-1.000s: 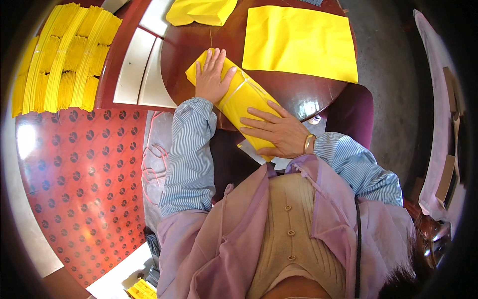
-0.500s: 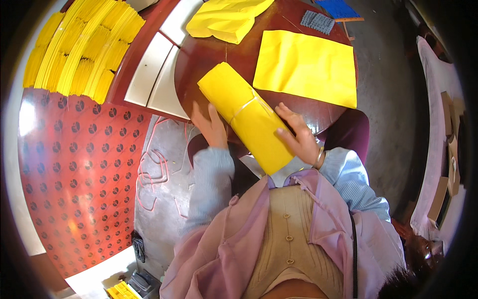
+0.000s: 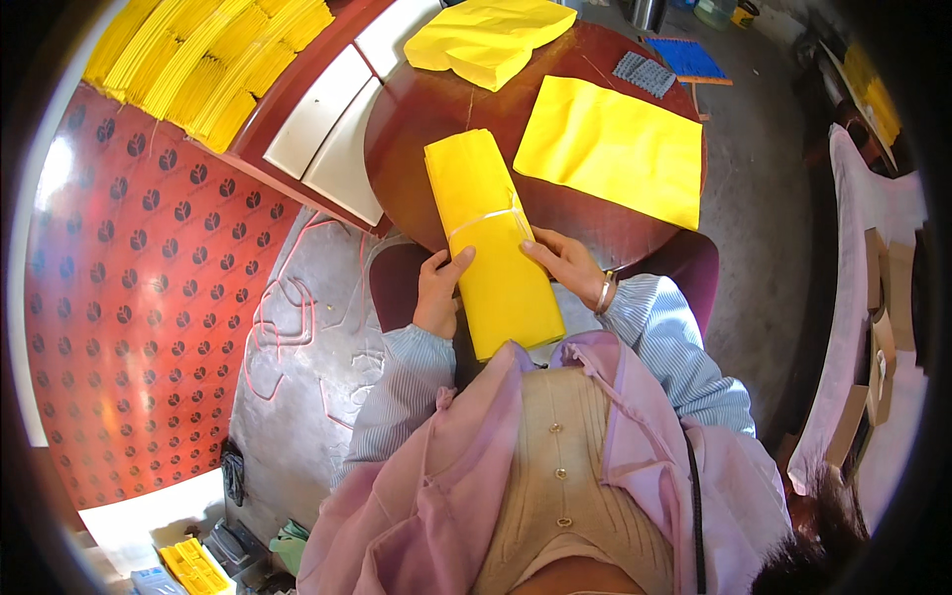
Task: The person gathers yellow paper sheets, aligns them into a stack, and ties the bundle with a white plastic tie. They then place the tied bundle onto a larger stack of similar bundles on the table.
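Observation:
A folded bundle of yellow sheets or bags [image 3: 501, 283], tied round its middle with a pale string [image 3: 483, 220], lies half over the near edge of the table in front of me. My left hand [image 3: 439, 290] grips its left long side, thumb on top. On the right side my right hand [image 3: 570, 266] holds it too, thumb laid over the top near the string and fingers beneath, mostly hidden. Beyond the bundle, to the right, a flat yellow sheet or bag [image 3: 613, 149] is spread on the tabletop.
The round dark-red table [image 3: 405, 129] also bears a crumpled yellow bag [image 3: 486, 42] and a grey textured piece [image 3: 644, 74]. Stacks of yellow sheets [image 3: 198, 59] fill the upper left above a patterned red panel [image 3: 149, 268]. Pink cord [image 3: 283, 332] lies on the floor.
The bundle has turned to stand nearer upright in view. My left hand, spread and apart from it before, has closed on its side; my right hand has also taken hold.

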Demonstrator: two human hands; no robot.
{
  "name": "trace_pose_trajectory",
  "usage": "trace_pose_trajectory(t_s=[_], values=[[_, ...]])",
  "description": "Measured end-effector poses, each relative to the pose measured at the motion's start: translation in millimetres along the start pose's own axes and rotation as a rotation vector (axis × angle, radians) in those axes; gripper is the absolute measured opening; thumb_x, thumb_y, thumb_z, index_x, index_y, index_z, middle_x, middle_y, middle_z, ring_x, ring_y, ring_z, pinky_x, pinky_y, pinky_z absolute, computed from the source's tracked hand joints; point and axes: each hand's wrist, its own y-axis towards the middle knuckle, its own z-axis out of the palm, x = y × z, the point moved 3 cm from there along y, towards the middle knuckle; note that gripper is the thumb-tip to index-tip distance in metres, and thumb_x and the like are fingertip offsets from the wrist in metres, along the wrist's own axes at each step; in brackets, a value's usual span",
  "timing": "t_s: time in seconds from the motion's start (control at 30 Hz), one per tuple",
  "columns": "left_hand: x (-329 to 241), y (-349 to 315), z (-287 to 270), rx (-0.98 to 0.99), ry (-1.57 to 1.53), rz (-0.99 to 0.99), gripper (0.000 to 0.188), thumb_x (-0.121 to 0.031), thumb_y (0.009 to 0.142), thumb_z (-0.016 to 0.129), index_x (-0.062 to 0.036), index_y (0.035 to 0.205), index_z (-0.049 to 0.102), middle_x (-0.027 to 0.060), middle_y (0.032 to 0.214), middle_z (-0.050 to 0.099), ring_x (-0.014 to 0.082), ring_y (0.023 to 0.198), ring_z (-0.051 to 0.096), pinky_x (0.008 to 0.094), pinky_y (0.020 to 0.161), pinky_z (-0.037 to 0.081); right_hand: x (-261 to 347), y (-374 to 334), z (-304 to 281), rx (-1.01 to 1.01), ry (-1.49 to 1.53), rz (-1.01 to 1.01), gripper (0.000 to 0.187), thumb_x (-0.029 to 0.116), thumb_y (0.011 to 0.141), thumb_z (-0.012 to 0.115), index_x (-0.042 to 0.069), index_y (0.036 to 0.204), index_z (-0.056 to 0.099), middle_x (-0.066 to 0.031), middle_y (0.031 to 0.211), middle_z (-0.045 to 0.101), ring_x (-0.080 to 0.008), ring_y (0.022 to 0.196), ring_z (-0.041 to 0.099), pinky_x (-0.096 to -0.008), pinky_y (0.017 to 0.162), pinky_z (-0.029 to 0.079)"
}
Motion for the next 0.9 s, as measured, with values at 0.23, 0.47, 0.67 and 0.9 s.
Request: trace_pose_trajectory(t_s=[0.23,0.47,0.67,0.9], values=[[-4,0,1,0.183,-0.05,0.014,0.068,-0.036,0.091,0.083,0.0029,0.139,0.054,0.0176,0.13,0.067,0.0275,0.121,0.064,0.0389,0.107,0.049,9,29,-3,0.113,-0.198,0.26,0.073,0.065,0.096,0.064,-0.002,0.127,0.066,-0.0129,0.108,0.073,-0.0172,0.088,0.071,-0.0259,0.079,0.055],[-19,-4,12,0.113,-0.009,0.156,0.062,-0.026,0.09,0.085,0.0024,0.136,0.056,0.0159,0.128,0.067,0.0272,0.12,0.064,0.0367,0.108,0.05,3,31,5,0.046,0.03,0.032,0.07,0.056,0.096,0.071,-0.001,0.134,0.056,-0.0137,0.123,0.068,-0.0181,0.11,0.066,-0.0309,0.096,0.052],[-81,-2,46,0.301,-0.022,0.435,0.06,-0.013,0.088,0.084,0.0004,0.136,0.05,0.0137,0.131,0.062,0.0273,0.123,0.062,0.0377,0.11,0.049,63,31,-5,0.123,0.206,-0.299,0.056,0.024,0.1,0.075,0.002,0.143,0.047,-0.0121,0.132,0.064,-0.0191,0.121,0.062,-0.0347,0.108,0.048],[-146,25,87,0.536,-0.017,0.668,0.07,-0.001,0.085,0.08,-0.0043,0.147,0.047,0.0092,0.139,0.059,0.0246,0.13,0.059,0.0386,0.115,0.046,137,43,-35,0.174,-0.061,-0.571,0.076,0.022,0.094,0.082,0.01,0.156,0.04,-0.0065,0.147,0.055,-0.0218,0.139,0.05,-0.0375,0.117,0.041]])
